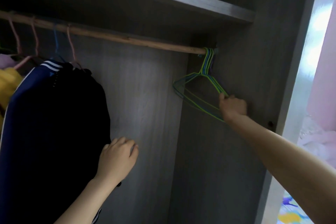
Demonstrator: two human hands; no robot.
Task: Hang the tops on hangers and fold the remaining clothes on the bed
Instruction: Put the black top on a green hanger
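Observation:
Inside a grey wardrobe a wooden rail (116, 36) runs from upper left to right. At its right end hang several empty green and blue wire hangers (198, 85), bunched together. My right hand (233, 106) grips their lower right corner. At the left of the rail a black top (60, 114) and a navy jacket with white stripes (36, 78) hang on pink and blue hangers. My left hand (118, 158) rests with loosely curled fingers at the black top's right edge; whether it holds the cloth does not show.
A grey shelf (181, 0) sits just above the rail. The wardrobe's side panel (258, 78) stands right behind the wire hangers. Yellow and lilac garments (9, 78) hang at the far left. The lit room with patterned cloth (291, 212) shows at the right edge.

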